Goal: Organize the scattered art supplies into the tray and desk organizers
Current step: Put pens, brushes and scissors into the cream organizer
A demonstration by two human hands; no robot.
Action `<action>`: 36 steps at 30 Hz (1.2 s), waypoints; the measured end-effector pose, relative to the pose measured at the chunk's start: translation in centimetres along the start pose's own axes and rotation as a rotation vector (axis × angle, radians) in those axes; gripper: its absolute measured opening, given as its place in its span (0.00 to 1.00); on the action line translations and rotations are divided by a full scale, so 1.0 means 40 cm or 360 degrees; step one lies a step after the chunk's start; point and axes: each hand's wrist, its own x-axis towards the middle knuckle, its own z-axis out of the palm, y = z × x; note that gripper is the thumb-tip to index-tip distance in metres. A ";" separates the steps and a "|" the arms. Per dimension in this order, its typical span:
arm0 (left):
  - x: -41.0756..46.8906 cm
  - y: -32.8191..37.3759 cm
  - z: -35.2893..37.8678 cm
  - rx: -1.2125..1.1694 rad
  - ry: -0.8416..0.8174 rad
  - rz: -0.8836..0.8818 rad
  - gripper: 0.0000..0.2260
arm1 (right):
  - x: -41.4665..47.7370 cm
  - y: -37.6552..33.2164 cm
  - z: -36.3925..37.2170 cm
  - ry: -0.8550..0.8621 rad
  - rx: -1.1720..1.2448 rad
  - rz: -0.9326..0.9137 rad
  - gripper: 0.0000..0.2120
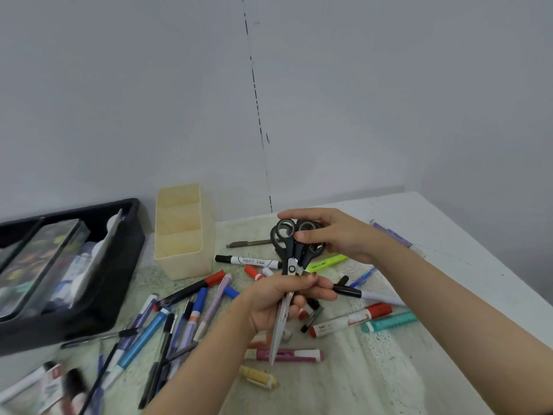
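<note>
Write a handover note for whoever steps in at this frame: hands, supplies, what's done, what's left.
Hands: the left hand grips the scissors by the blades; the right hand holds their black handles, above the table.
Things: the cream organizer looks empty; the black tray already holds paint sets and tubes; markers and pens lie scattered on the table.
Done: some supplies are in the tray.
Left: stow the scissors, then sort every loose marker and pen.

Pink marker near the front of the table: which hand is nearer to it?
Left. The left hand, gripping the scissors by the blades, is just behind the pink marker; the right hand holds the handles farther back.
</note>
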 end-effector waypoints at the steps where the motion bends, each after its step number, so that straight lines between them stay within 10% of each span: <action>1: -0.008 0.001 -0.005 -0.0018 0.0003 -0.0005 0.12 | 0.007 0.002 0.004 -0.0026 0.0025 0.0012 0.18; 16: -0.119 0.031 -0.073 -0.0151 0.0344 0.0233 0.14 | 0.139 0.002 0.080 -0.0085 0.0112 0.0186 0.12; 21: -0.159 0.068 -0.154 -0.0028 0.1314 0.0785 0.10 | 0.199 -0.067 0.070 0.0088 0.0017 0.0089 0.11; 25: -0.219 0.053 -0.239 0.0809 0.2102 0.1165 0.10 | 0.252 -0.146 0.063 0.0302 -0.0041 -0.0119 0.11; 36: -0.242 0.028 -0.336 0.1384 0.2103 0.0901 0.21 | 0.434 -0.250 0.184 0.0942 -0.0165 -0.0668 0.13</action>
